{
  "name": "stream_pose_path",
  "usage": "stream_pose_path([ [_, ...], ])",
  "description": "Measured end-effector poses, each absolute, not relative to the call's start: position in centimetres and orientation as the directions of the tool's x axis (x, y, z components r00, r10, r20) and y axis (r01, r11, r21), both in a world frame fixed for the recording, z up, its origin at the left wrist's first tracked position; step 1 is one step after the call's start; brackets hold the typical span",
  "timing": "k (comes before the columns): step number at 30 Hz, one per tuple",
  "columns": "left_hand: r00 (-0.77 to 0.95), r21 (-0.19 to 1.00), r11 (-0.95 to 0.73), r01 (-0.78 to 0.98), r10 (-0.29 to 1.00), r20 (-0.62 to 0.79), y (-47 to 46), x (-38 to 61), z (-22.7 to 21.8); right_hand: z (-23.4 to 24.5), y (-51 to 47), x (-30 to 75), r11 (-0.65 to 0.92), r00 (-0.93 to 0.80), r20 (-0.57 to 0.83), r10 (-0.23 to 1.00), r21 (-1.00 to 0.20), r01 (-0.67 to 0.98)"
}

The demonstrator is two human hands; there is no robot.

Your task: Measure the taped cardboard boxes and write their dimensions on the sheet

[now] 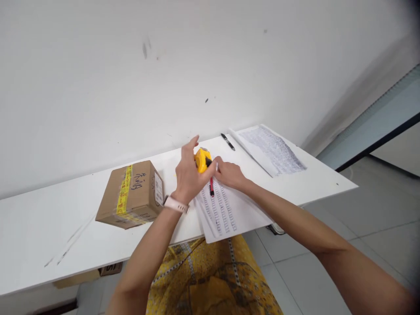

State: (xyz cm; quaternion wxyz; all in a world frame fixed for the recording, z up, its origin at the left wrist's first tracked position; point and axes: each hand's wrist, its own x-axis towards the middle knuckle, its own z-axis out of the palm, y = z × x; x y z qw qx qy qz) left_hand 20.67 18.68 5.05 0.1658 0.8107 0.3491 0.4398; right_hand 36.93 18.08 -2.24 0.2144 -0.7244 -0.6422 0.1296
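Note:
A yellow tape measure point(202, 159) with black parts is held over the paper by my left hand point(189, 173). The left thumb lies across its near side and the index finger sticks up behind. My right hand point(230, 173) is closed right beside the tape measure, fingertips by the left thumb; what it pinches is hidden. Under the hands lies a sheet of paper point(243, 214) with printed columns, its near corner past the table edge. A slim red and black object point(211, 188) shows below the left thumb, its upper end covered.
A taped cardboard box point(138, 192) stands left of my left hand on the white table point(75, 210). Toward the back right lie a black pen point(227, 141) and a sheet covered in writing point(272, 151). A white wall point(98, 87) rises behind the table.

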Motion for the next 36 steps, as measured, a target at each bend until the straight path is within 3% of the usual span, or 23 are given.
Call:
stream_pose_path([
  [4, 0.434, 0.386, -0.627, 0.676, 0.763, 0.48, 23.8, 24.3, 1.5, -3.2, 19.5, 36.7, 0.01, 0.002, 0.035, 0.999, -0.33, 0.944],
  [8, 0.519, 0.181, -0.612, 0.77, 0.766, 0.38, 26.0, 23.8, -1.9, -3.7, 18.3, 38.6, 0.11, -0.103, 0.042, 0.994, -0.265, 0.958],
  [11, 0.552, 0.153, -0.63, 0.761, 0.753, 0.358, 26.9, 22.9, -3.3, -3.8, 17.0, 40.4, 0.192, -0.182, 0.075, 0.98, -0.162, 0.968],
  [16, 0.571, 0.143, -0.654, 0.743, 0.73, 0.375, 27.2, 23.2, -4.2, -3.9, 15.6, 42.3, 0.369, -0.391, 0.089, 0.916, 0.194, 0.909],
  [19, 0.621, 0.135, -0.716, 0.685, 0.671, 0.405, 26.3, 23.7, -4.6, -3.9, 15.6, 43.5, 0.457, -0.496, 0.135, 0.858, 0.244, 0.856],
  [21, 0.693, 0.152, -0.79, 0.594, 0.599, 0.402, 25.4, 23.8, -5.0, -3.8, 15.6, 44.5, 0.469, -0.503, 0.222, 0.835, 0.192, 0.862],
  [23, 0.763, 0.218, -0.846, 0.486, 0.532, 0.367, 24.6, 23.6, -5.4, -3.6, 15.4, 45.2, 0.412, -0.405, 0.368, 0.837, 0.064, 0.909],
  [26, 0.829, 0.351, -0.857, 0.377, 0.481, 0.285, 24.0, 23.3, -5.8, -3.2, 14.7, 44.9, 0.222, 0.022, 0.554, 0.832, -0.369, 0.903],
  [28, 0.835, 0.421, -0.833, 0.36, 0.489, 0.254, 23.9, 23.1, -6.0, -3.2, 14.4, 43.7, 0.15, 0.314, 0.47, 0.825, -0.717, 0.681],
  [30, 0.826, 0.474, -0.806, 0.355, 0.508, 0.245, 24.1, 23.1, -6.0, -3.6, 14.4, 42.3, 0.121, 0.408, 0.279, 0.869, -0.921, 0.371],
  [33, 0.817, 0.529, -0.775, 0.346, 0.526, 0.235, 24.4, 23.1, -6.0, -4.7, 14.8, 40.7, 0.059, 0.37, 0.095, 0.924, -0.992, 0.108],
  [36, 0.813, 0.554, -0.757, 0.347, 0.537, 0.225, 24.6, 23.1, -6.0, -5.8, 15.2, 40.2, -0.005, 0.393, 0.045, 0.918, -0.992, 0.125],
])
